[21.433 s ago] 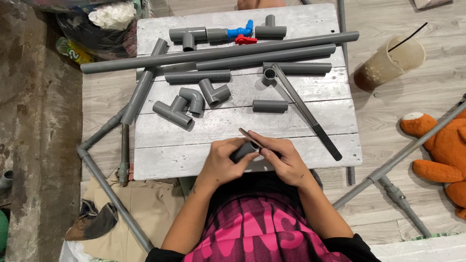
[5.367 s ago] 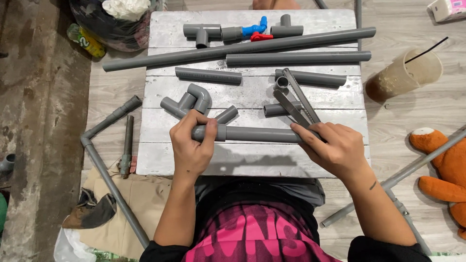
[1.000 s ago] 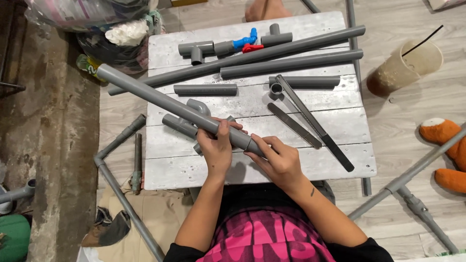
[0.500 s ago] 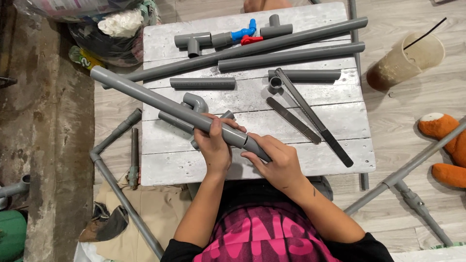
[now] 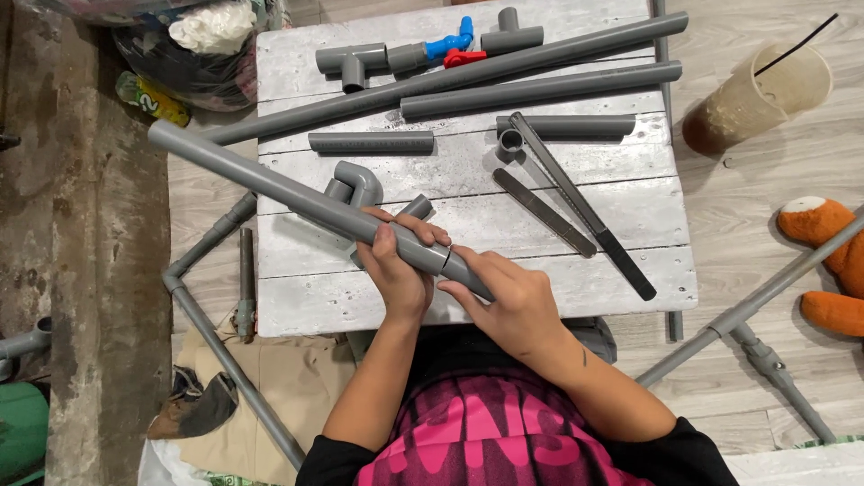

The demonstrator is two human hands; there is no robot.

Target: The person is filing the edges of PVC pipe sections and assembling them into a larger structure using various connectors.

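Both hands gripping long grey pipe [image 5: 297, 198], left hand [image 5: 402, 265], right hand [image 5: 506, 301], pipe slanting up-left over table [image 5: 468, 171]

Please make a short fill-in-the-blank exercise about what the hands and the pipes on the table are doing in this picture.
1. The left hand and the right hand both hold a long ____ pipe.
2. The far end of this pipe points toward the person's ____ side.
3. On the white table, at its far edge, one fitting is blue and ____.
4. A stuffed toy of ____ colour lies on the floor.

Missing words: grey; left; red; orange
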